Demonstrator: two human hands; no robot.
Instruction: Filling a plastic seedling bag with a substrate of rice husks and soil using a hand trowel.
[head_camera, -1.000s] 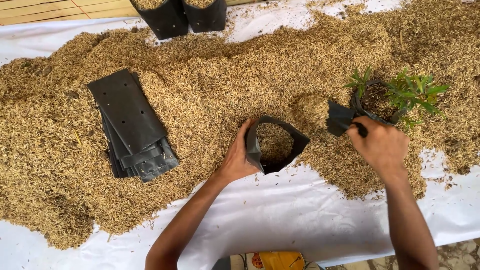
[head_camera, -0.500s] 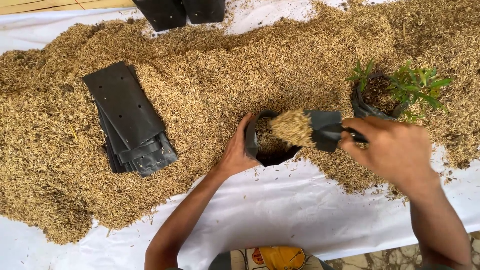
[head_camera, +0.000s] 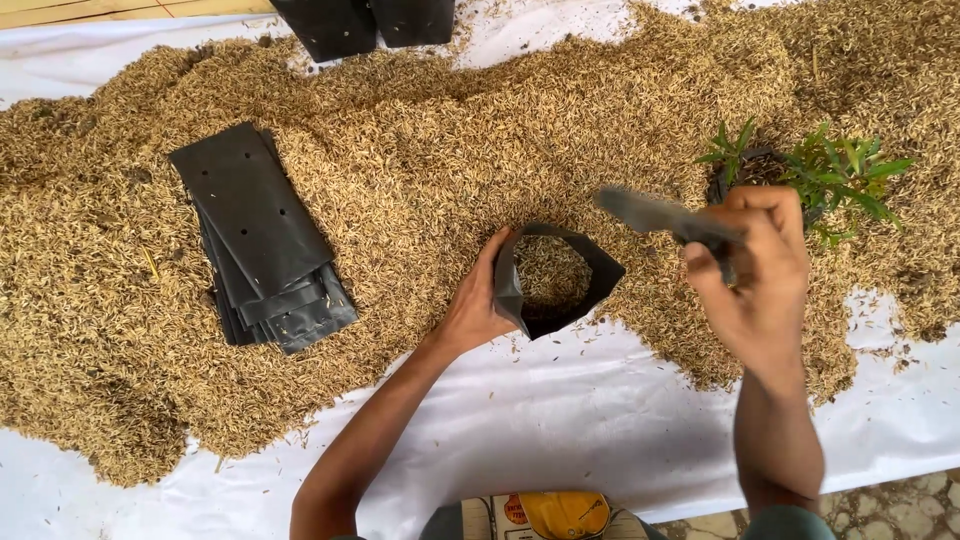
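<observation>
My left hand (head_camera: 478, 300) grips the near left rim of an open black nursery bag (head_camera: 590, 290) that stands in a wide heap of tan husks (head_camera: 480, 130). The bag holds husks nearly to its rim. My right hand (head_camera: 755, 275) is raised to the right of the bag and is closed on the handle of a dark flat scoop (head_camera: 650, 212). The scoop's blade points left, above the bag's right edge, and carries nothing that I can see.
A stack of flat black bags (head_camera: 258, 235) lies on the husks at left. A small green seedling in a black bag (head_camera: 820, 175) stands behind my right hand. Two filled black bags (head_camera: 360, 22) stand at the top edge. White sheeting (head_camera: 560, 420) covers the ground.
The scoop went from the husks by the seedling to over the bag with a load, and now it is lifted, empty, to the right. My left hand stayed on the rim.
</observation>
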